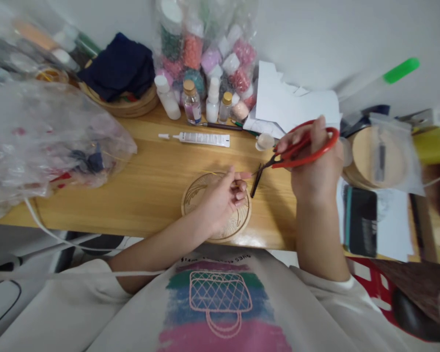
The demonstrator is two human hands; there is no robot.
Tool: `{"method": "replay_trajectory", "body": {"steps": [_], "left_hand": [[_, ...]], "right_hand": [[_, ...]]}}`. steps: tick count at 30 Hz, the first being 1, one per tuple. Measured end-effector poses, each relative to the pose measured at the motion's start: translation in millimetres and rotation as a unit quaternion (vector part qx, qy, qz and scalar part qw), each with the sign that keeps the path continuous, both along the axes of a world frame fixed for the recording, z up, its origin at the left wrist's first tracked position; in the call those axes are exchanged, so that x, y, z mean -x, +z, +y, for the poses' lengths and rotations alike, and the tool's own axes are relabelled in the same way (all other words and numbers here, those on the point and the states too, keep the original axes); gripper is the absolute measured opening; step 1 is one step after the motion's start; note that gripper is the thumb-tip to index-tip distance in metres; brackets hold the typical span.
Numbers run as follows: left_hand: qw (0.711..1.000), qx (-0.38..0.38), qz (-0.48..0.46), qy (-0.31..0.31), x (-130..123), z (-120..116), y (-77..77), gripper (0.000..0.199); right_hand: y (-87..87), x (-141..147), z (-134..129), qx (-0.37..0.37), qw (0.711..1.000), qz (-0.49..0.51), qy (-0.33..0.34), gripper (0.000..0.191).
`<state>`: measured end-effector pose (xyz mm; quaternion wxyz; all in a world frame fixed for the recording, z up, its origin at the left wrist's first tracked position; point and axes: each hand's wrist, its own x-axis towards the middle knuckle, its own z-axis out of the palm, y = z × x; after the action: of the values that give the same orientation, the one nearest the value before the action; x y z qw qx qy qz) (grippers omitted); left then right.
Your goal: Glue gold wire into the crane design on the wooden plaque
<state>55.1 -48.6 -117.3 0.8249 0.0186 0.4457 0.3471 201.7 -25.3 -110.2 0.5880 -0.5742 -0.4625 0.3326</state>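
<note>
My right hand [311,151] grips red-handled scissors [304,150] through the loops, and their dark blades point left toward my left fingertips. Thumb and index finger of my left hand [227,193] are pinched on a thin golden thread [213,172], whose far part is hard to follow. Beneath the left hand lies a round wooden disc [194,205] with carved curved lines, partly covered by the hand. Dark slim tweezers [256,182] rest on the table just right of the disc, close below the scissor tips.
A white glue tube [205,139] and small bottles [191,105] stand farther back, before a bag of coloured jars [205,54]. A plastic bag [51,137] fills the left. Papers [297,102], a wooden round [374,156] and a dark phone-like object [361,220] lie right.
</note>
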Motion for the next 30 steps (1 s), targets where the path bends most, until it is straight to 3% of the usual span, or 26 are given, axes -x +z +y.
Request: {"method": "replay_trajectory", "body": {"steps": [3, 6, 8, 10, 14, 16, 19, 22, 26, 30], "left_hand": [[1.000, -0.009, 0.012, -0.010, 6.4, 7.9, 0.4, 0.046], [0.999, -0.038, 0.024, -0.018, 15.2, 20.1, -1.1, 0.052], [0.997, -0.072, 0.037, -0.015, 21.3, 30.2, -4.7, 0.053], [0.992, -0.111, 0.052, -0.007, 26.7, 40.8, -10.3, 0.052], [0.984, -0.167, 0.062, -0.001, 34.2, 56.4, -21.3, 0.047], [0.983, -0.176, 0.057, -0.007, 36.1, 59.4, -24.6, 0.045], [0.982, -0.180, 0.046, -0.019, 37.7, 59.8, -26.9, 0.043], [0.983, -0.178, 0.034, -0.023, 39.1, 59.1, -28.0, 0.044], [0.984, -0.177, 0.022, -0.025, 40.6, 59.2, -28.7, 0.050], [0.984, -0.175, 0.017, -0.027, 40.6, 59.2, -28.7, 0.045]], "right_hand": [[8.9, -19.5, -21.6, -0.053, 0.995, -0.079, -0.021, 0.040], [11.6, -36.8, -45.8, -0.036, 0.971, -0.237, -0.005, 0.033], [7.9, -43.3, -58.6, 0.010, 0.918, -0.394, 0.036, 0.025], [-0.3, -44.9, -67.1, 0.087, 0.867, -0.487, 0.062, 0.021], [-18.9, -38.4, -72.3, 0.240, 0.787, -0.566, 0.051, 0.007], [-23.3, -33.8, -71.5, 0.289, 0.769, -0.569, 0.034, 0.020], [-23.7, -27.2, -69.5, 0.323, 0.761, -0.562, -0.001, 0.034], [-24.5, -19.7, -66.5, 0.316, 0.763, -0.563, -0.038, 0.033], [-31.3, -6.7, -59.6, 0.232, 0.797, -0.555, -0.059, 0.025], [-33.6, 7.2, -49.6, 0.151, 0.834, -0.527, -0.058, 0.020]]}}
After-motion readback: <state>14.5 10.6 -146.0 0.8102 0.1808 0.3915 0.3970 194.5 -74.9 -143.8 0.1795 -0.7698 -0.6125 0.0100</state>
